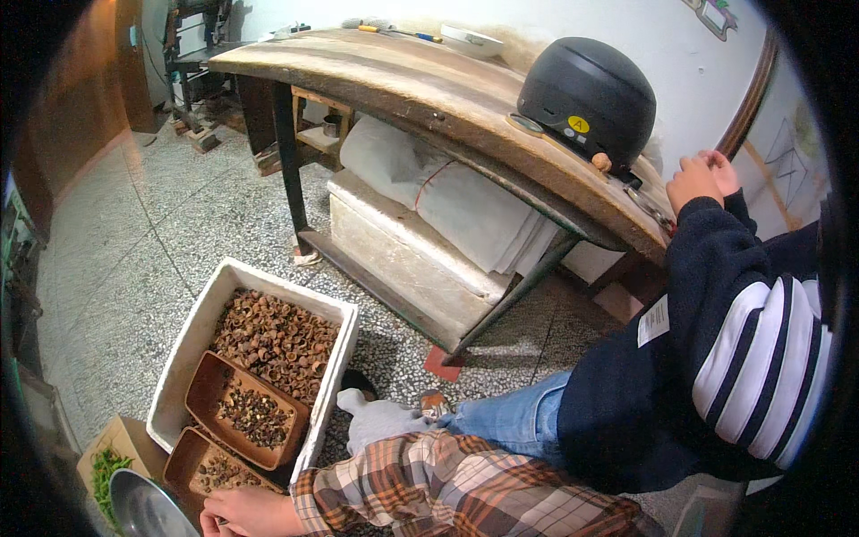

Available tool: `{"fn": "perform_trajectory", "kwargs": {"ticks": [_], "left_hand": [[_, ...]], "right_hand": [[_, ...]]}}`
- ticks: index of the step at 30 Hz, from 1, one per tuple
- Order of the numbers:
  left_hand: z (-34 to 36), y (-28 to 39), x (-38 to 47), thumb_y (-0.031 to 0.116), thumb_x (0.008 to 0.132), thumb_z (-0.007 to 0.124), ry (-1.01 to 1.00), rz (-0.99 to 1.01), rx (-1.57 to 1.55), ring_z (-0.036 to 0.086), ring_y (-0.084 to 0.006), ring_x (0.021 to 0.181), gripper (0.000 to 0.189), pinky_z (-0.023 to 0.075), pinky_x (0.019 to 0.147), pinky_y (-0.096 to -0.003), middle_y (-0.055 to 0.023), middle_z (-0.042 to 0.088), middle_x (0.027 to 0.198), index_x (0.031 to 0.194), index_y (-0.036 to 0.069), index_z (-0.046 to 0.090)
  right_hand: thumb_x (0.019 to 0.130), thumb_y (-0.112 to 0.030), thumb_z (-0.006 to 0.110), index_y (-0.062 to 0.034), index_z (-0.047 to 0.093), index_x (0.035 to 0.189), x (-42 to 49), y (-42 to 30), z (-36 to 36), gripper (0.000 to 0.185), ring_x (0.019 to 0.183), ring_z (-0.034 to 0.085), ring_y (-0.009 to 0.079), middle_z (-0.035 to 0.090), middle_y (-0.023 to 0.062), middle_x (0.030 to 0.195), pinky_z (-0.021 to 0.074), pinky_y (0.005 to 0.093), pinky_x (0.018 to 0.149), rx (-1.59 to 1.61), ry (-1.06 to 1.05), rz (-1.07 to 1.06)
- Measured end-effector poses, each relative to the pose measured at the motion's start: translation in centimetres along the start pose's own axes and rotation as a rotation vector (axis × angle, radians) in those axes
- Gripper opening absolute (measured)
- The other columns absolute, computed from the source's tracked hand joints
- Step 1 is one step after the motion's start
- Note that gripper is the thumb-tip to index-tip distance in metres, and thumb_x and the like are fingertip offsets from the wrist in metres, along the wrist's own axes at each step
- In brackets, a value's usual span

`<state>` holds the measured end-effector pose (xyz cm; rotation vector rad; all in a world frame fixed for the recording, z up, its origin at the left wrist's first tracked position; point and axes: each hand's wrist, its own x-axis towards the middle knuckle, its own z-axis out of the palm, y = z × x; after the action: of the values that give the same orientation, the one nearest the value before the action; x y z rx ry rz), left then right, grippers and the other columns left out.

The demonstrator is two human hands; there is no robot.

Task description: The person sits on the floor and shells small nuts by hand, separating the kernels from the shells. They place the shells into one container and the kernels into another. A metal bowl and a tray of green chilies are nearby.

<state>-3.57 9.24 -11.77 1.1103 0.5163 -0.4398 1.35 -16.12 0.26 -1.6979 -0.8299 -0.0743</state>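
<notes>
At the bottom edge, my right hand point(248, 513), in a plaid sleeve, has its fingers curled beside a brown plastic tray point(176, 470) of small nut pieces. A small dark spot shows between the fingers; whether it is a held piece is unclear. My left hand is out of view. Against this tray lies a second brown tray point(201, 376) with darker shell bits. Both sit inside a white foam box point(156, 403), whose far part is full of broken brown nutshells point(275, 335). A metal bowl point(151, 503) stands left of my hand.
A co-worker in a dark sweater point(624, 409) stands at right, hands point(701, 178) raised by a wooden table point(402, 87). On it are a black helmet point(587, 94), a walnut point(601, 162) and a white dish point(472, 41). Green vegetables point(107, 473) lie in a cardboard box at lower left.
</notes>
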Motion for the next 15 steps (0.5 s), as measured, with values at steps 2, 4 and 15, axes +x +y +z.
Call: {"fn": "perform_trajectory", "kwargs": {"ticks": [2, 4, 15], "left_hand": [[2.6, -0.7, -0.6, 0.04, 0.103, 0.03, 0.083, 0.147, 0.179, 0.057, -0.0208, 0.075, 0.044, 0.0512, 0.062, -0.0315, -0.0079, 0.057, 0.092, 0.126, 0.008, 0.048], [3.8, -0.2, -0.4, 0.041, 0.104, 0.031, 0.08, 0.231, 0.317, 0.057, -0.0224, 0.075, 0.042, 0.0518, 0.063, -0.0343, -0.0092, 0.058, 0.093, 0.129, 0.011, 0.046], [10.3, 3.4, -2.3, 0.017, 0.101, 0.049, 0.165, 0.228, -0.009, 0.06, -0.012, 0.088, 0.025, 0.0492, 0.078, -0.024, -0.0047, 0.062, 0.106, 0.118, 0.001, 0.057]], "right_hand": [[0.075, -0.001, 0.057, 0.0013, 0.054, 0.09, -0.1, -0.4, -0.5, 0.015, 0.086, 0.06, 0.0367, 0.058, 0.0193, 0.091, 0.0499, 0.0433, 0.07, 0.085, -0.063, 0.098], [0.074, -0.003, 0.059, 0.0006, 0.055, 0.091, -0.1, 0.0, -0.1, 0.018, 0.088, 0.06, 0.0367, 0.058, 0.0208, 0.093, 0.05, 0.0432, 0.071, 0.031, -0.055, 0.127], [0.085, -0.011, 0.057, -0.0023, 0.06, 0.097, 1.5, 1.4, -0.4, 0.015, 0.09, 0.061, 0.0384, 0.062, 0.0194, 0.092, 0.0495, 0.0444, 0.077, 0.051, -0.011, 0.262]]}}
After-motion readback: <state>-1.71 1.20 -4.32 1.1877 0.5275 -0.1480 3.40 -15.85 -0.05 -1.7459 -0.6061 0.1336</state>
